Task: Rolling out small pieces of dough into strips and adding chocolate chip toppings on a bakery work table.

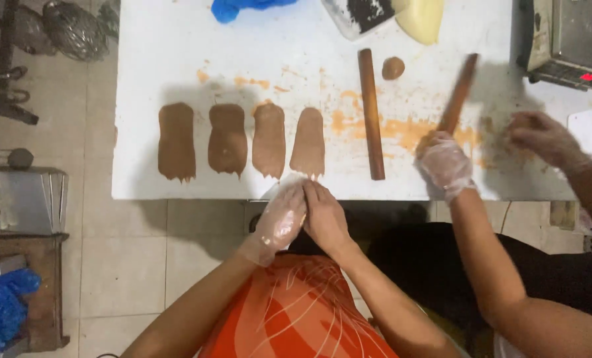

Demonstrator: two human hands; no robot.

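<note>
My left hand [279,222], in a thin clear glove, and my bare right hand [324,219] are pressed together at the front edge of the white table [170,53]. Whatever lies between them is hidden. Just beyond my hands lie several flattened brown dough strips in a row, the nearest [308,142] right above my fingers, the others [228,138] to its left. A brown wooden rolling pin [371,113] lies lengthwise to the right of the strips. A small dough ball [393,67] sits behind it.
A co-worker on the right holds a second rolling pin [458,93] in a gloved hand [445,162], the other hand [541,136] on the table. A scale [568,40], a yellow scraper [420,18] and a blue cloth [233,8] lie at the back. Metal trays [21,199] stand at left.
</note>
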